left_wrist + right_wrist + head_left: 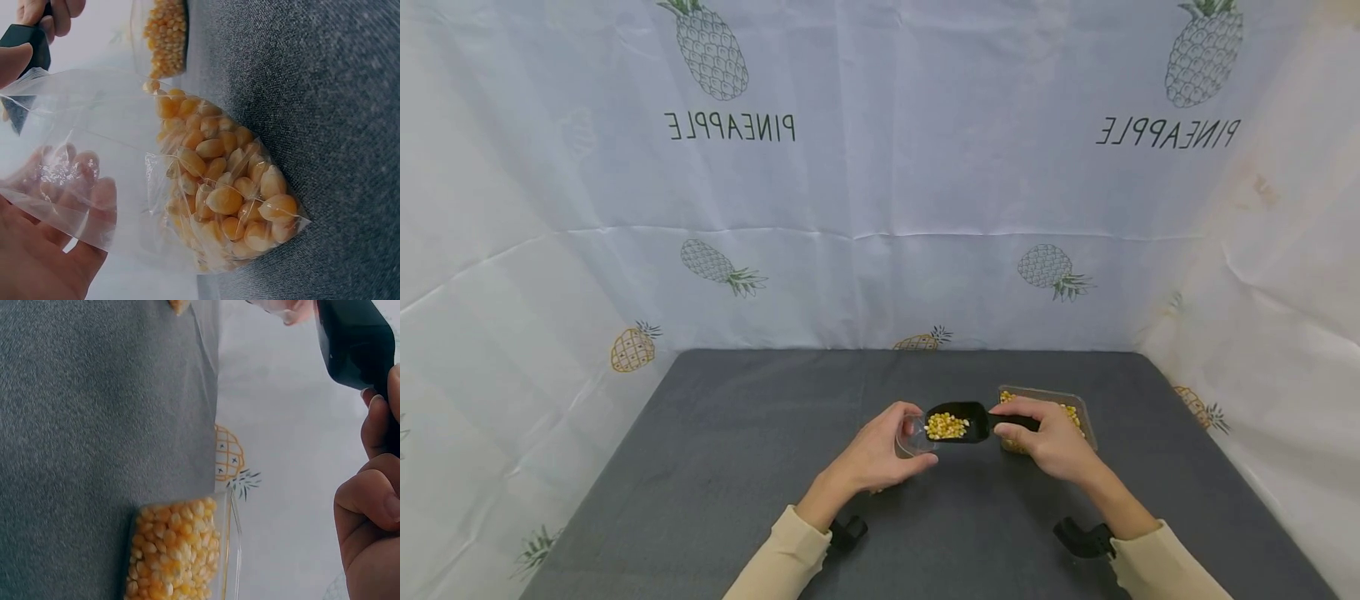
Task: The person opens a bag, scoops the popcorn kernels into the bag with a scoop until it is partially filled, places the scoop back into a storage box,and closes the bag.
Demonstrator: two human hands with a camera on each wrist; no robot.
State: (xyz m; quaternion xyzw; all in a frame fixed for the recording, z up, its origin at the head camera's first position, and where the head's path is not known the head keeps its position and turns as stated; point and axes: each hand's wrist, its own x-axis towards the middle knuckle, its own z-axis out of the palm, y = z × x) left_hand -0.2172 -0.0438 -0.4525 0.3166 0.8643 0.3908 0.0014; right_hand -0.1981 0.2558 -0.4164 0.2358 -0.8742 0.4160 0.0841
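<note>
- Currently, your left hand [876, 454] is just right of the lower centre of the head frame, its forearm slanting up and rightward from the bottom edge, fingers reaching above and thumb below in a wide C.
- That hand's curved fingers and thumb hold the top of a clear bag [134, 169]; in the left wrist frame the bag runs from the left edge across the middle, with yellow kernels [215, 194] filling its lower end. You cannot tell whether its bottom touches the table.
- Your right hand [1052, 442] is further right, its forearm slanting up and leftward from the lower right, palm turned down.
- Its thumb and fingers pinch the handle of a black scoop [976, 423], which points left, its bowl open upward and bearing more kernels. The scoop's tip meets the bag's mouth between your hands; you cannot tell how far inside it sits.
- A clear container [232, 550] of kernels stands on the grey table [760, 433], partly behind your right hand in the head frame and at bottom centre in the right wrist frame.
- Both your cuffs are cream, each with a black wrist mount [847, 533] beside it.
</note>
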